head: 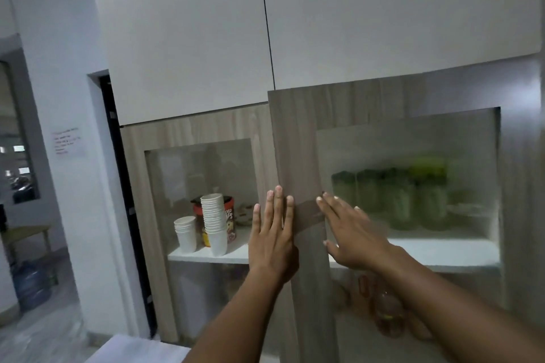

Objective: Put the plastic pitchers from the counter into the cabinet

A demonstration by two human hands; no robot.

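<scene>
Several green plastic pitchers (407,197) stand in a row on a white shelf (442,253), seen blurred through the glass of the right cabinet door (298,141). My left hand (272,233) lies flat, fingers spread, on the wooden frame where the two doors meet. My right hand (351,233) is also flat and open, pressing on the right door's frame and glass edge. Neither hand holds anything. The right door stands slightly forward of the left door (138,186).
Behind the left glass door are two stacks of white paper cups (213,224) and a red jar (230,218). White upper cabinets (191,38) hang above. A doorway at the left shows a water bottle (31,286) on the floor. A white counter corner (132,348) is below.
</scene>
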